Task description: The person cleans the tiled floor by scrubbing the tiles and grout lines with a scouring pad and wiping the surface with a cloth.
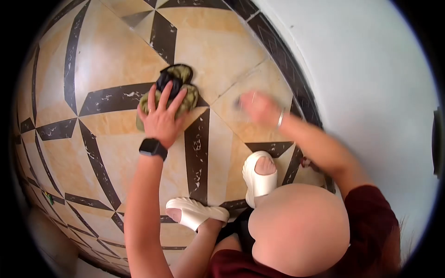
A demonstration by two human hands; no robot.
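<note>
Green patterned slippers point(189, 99) with dark edging lie together on the tiled floor, a dark bundle point(163, 81) on top of them. My left hand point(162, 111), with a black watch at the wrist, rests over them with its fingers spread. To the right, my right hand point(260, 109) hovers over the floor, blurred by motion, its fingers curled round a small dark object point(238, 103) too smeared to make out. A thin bracelet circles that wrist.
My feet in white slides point(259, 183) stand on the patterned tile floor point(111, 51). A pale wall point(361, 83) with dark skirting runs along the right. A small green item point(48, 198) lies at the far left, and a small reddish one point(305, 162) sits beside my right forearm.
</note>
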